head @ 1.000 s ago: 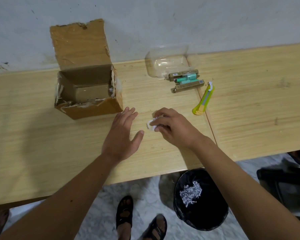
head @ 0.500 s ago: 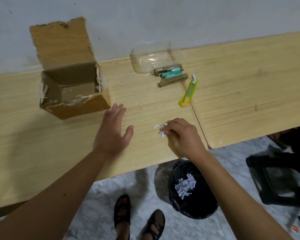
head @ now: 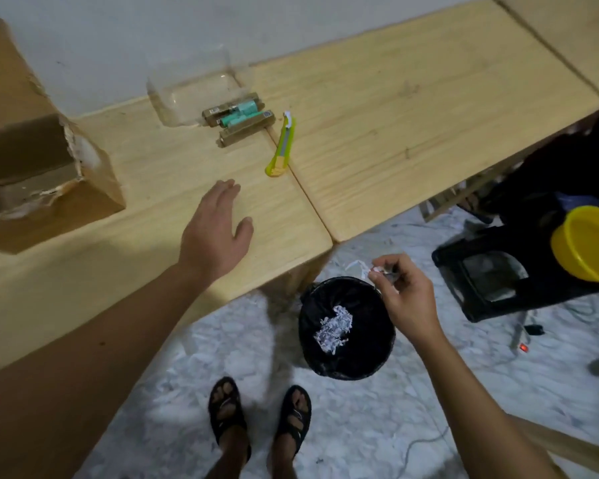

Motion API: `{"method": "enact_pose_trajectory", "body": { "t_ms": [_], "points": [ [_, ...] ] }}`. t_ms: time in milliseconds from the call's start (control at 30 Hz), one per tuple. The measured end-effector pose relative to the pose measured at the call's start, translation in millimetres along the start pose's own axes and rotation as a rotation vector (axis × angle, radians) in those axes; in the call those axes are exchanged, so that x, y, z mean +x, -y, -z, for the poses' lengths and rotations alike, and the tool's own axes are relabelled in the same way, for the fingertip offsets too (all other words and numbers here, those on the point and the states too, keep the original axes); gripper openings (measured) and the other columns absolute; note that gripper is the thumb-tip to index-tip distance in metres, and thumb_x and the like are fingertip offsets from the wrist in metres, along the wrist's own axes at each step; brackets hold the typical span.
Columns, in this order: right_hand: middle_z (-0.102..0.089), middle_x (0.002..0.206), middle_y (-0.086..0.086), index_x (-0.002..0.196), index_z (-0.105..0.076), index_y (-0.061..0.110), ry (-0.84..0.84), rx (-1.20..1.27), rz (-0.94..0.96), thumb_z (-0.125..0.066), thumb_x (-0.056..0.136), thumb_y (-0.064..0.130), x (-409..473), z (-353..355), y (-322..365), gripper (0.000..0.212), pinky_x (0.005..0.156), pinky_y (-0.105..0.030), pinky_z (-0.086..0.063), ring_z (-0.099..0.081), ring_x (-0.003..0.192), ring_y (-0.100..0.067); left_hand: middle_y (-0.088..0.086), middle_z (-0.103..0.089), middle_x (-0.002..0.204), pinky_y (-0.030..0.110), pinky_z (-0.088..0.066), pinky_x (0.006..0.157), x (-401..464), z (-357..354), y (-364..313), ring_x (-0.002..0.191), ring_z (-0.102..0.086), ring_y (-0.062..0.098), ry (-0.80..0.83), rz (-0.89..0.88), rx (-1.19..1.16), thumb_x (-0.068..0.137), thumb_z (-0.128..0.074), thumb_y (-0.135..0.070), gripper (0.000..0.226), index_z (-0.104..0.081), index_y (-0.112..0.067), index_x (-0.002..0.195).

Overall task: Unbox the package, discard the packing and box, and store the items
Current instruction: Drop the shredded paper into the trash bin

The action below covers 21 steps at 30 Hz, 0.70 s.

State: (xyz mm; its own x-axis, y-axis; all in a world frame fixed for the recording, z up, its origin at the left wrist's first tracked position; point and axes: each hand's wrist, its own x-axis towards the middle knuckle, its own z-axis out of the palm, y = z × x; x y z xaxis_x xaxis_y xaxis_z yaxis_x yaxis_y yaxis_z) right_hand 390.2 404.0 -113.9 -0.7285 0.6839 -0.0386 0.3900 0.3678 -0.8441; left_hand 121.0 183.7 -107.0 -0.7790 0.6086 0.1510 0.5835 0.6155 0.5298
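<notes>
Pinching a few thin white paper shreds (head: pixel 360 267) between thumb and fingertips, the right hand (head: pixel 403 292) hangs off the table's edge, just above the rim of a round black bin (head: pixel 346 340) on the floor; its grip is closed on the shreds, wrist bent and fingers curled. A heap of the same crinkled shreds (head: pixel 334 329) lies in the bin's glossy liner. The left hand (head: pixel 218 233) rests palm-down on the pale, fine-grained wooden table (head: pixel 377 108), fingers spread and slack, holding nothing. At the left edge sits the torn brown cardboard box (head: pixel 38 181), open, its flaps ragged with white tape scraps. Near the wall stands a clear plastic tub (head: pixel 191 91), and just beside it lie slim tan cartons and teal cylinders (head: pixel 241 116). A lime-green box cutter (head: pixel 281 146) lies near them along the seam between two table boards.
</notes>
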Motion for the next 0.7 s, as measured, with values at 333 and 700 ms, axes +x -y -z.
{"method": "enact_pose_trajectory", "body": {
  "t_ms": [333,700],
  "points": [
    [-0.072,0.103,0.005,0.098,-0.077,0.028,-0.010,-0.086,-0.193,-0.073,0.093,0.008,-48,8,-101,0.020,0.083,-0.025,-0.056,-0.065,0.089,-0.008,0.021,-0.046,0.154,0.049,-0.019,0.129,-5,-34,-18,0.151,-0.034,0.036,-0.067,-0.092,0.112,0.096,-0.051,-0.027,0.058,-0.047,0.004,0.145],
    [-0.077,0.111,0.006,0.110,-0.077,0.019,-0.026,0.064,-0.323,-0.075,0.093,0.011,-41,-6,-84,0.018,0.099,-0.034,-0.058,-0.072,0.102,-0.003,0.020,-0.055,0.149,0.048,-0.032,0.124,-2,-35,-4,0.145,-0.047,0.036,-0.184,-0.195,0.160,0.098,-0.057,-0.027,0.053,-0.054,0.004,0.141]
  ]
}}
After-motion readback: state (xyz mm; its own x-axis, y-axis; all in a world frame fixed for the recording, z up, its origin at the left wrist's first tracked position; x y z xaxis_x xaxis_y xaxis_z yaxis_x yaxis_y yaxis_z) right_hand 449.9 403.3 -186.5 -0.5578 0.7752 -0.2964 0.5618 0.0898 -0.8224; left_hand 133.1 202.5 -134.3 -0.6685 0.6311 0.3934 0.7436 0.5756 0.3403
